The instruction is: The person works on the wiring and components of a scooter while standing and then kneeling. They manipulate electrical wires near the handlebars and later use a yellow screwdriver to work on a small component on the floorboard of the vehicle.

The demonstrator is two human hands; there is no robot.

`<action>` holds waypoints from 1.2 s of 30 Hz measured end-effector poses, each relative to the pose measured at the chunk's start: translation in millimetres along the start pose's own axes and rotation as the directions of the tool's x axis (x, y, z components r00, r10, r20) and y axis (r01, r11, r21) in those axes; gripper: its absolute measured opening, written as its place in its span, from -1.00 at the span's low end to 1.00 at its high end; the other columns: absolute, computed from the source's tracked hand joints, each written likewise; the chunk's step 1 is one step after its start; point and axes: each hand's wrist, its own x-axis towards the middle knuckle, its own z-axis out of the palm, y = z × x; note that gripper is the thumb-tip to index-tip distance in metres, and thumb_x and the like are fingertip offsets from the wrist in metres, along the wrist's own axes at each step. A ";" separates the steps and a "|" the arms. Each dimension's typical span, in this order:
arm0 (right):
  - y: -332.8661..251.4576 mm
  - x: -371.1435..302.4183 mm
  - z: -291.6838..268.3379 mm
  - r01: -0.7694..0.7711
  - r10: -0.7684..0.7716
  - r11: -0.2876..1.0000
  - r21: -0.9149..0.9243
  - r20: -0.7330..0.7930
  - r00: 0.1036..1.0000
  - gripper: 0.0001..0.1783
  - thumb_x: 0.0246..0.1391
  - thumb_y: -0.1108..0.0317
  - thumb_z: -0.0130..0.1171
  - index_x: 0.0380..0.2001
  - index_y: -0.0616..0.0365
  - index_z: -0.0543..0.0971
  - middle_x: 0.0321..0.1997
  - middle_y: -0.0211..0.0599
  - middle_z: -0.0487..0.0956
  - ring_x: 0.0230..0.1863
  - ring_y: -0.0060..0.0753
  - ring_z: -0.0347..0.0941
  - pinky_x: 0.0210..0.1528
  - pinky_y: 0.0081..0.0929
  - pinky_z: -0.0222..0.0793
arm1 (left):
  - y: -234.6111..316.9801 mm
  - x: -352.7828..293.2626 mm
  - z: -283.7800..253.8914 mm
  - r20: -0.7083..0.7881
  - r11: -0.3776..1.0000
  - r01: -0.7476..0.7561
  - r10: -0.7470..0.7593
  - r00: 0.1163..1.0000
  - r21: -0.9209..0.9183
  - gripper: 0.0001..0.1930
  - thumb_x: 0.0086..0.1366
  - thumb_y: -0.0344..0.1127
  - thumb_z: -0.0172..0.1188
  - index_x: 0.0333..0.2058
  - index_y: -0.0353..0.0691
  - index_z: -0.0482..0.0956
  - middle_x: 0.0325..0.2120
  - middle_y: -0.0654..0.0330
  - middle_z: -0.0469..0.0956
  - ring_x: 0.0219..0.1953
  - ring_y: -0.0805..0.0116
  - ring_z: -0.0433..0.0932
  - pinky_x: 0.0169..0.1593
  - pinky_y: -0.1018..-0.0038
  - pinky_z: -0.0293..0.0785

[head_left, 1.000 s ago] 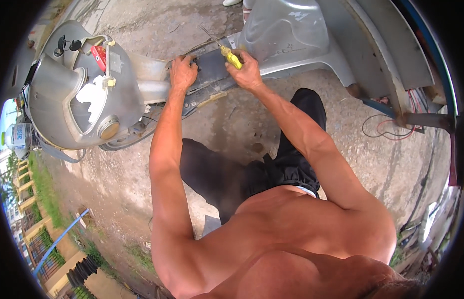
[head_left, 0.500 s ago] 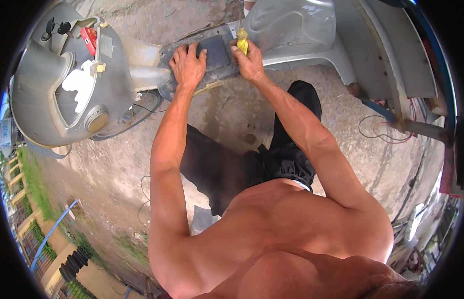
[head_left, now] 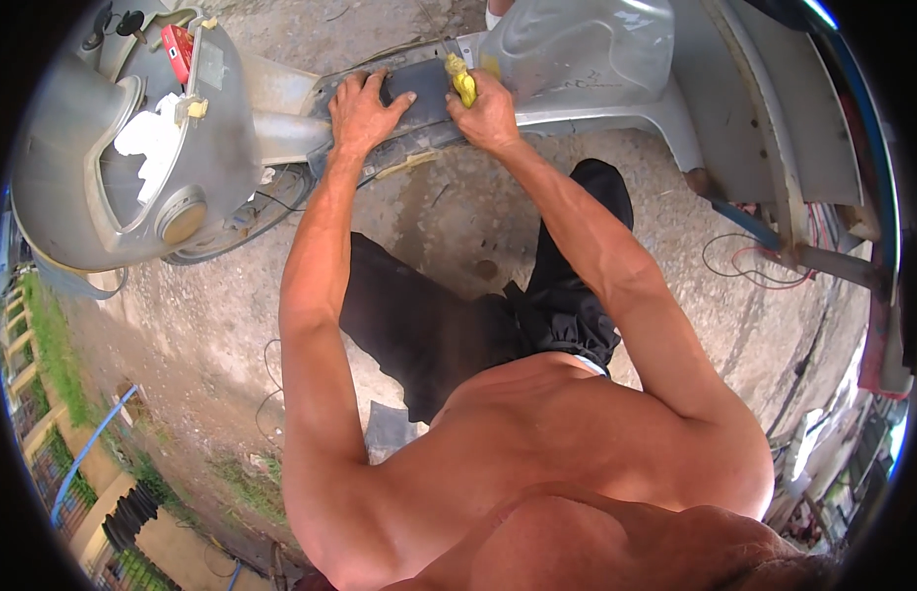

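Note:
My right hand (head_left: 484, 113) is wrapped round a screwdriver with a yellow handle (head_left: 462, 83), its thin shaft slanting up and to the left. It is over the right end of the dark grey footboard panel (head_left: 419, 91) of a scooter body. My left hand (head_left: 363, 113) lies on the left part of that panel, thumb spread away from the fingers, holding nothing. The fingertips reach the panel's far side. Right of my right hand stands the grey scooter seat-side body (head_left: 582, 59). What the screwdriver's tip touches cannot be made out.
At left stands the grey scooter front shell (head_left: 69, 212), with a red box (head_left: 176, 51) and white crumpled material (head_left: 153, 146) in it. Grey curved panels (head_left: 764, 98) and a metal frame (head_left: 838, 262) rise at right. Loose wires (head_left: 744, 271) lie on the concrete ground (head_left: 616, 236).
The screwdriver and my right hand have shifted slightly left, and the handle now tilts more to the left. My left hand has moved a little left and up along the panel.

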 end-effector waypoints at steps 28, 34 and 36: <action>6.8 3.2 -7.1 0.190 -0.184 0.980 -0.056 0.088 0.979 -0.67 -0.10 0.42 0.31 -0.20 0.24 0.57 -0.21 0.03 0.56 -0.11 0.17 0.51 -0.03 -0.11 0.46 | 10.1 -29.5 -47.3 -0.200 0.520 0.120 -0.517 0.832 -0.846 -0.81 0.31 -0.46 0.35 -0.12 -0.37 0.67 -0.28 0.24 0.66 -0.34 0.54 0.54 -0.16 0.57 0.51; 5.6 1.4 -11.6 0.126 -0.114 0.991 -0.039 0.225 0.968 -0.73 -0.11 0.37 0.29 -0.30 0.24 0.53 -0.33 0.02 0.53 -0.25 0.19 0.51 -0.16 -0.13 0.45 | 37.6 -85.9 -56.9 -0.424 0.678 -0.094 -0.339 0.840 -0.729 -0.89 0.31 -0.58 0.29 -0.19 -0.38 0.63 -0.25 0.19 0.56 -0.30 0.49 0.50 -0.21 0.55 0.47; 4.8 1.0 -11.0 0.147 -0.135 0.989 -0.035 0.223 0.965 -0.74 -0.12 0.38 0.27 -0.32 0.24 0.51 -0.34 0.02 0.51 -0.26 0.20 0.50 -0.19 -0.14 0.44 | 47.4 -89.1 -63.3 -0.466 0.710 -0.146 -0.279 0.840 -0.689 -0.87 0.30 -0.58 0.28 -0.18 -0.36 0.63 -0.23 0.16 0.56 -0.29 0.47 0.50 -0.23 0.55 0.47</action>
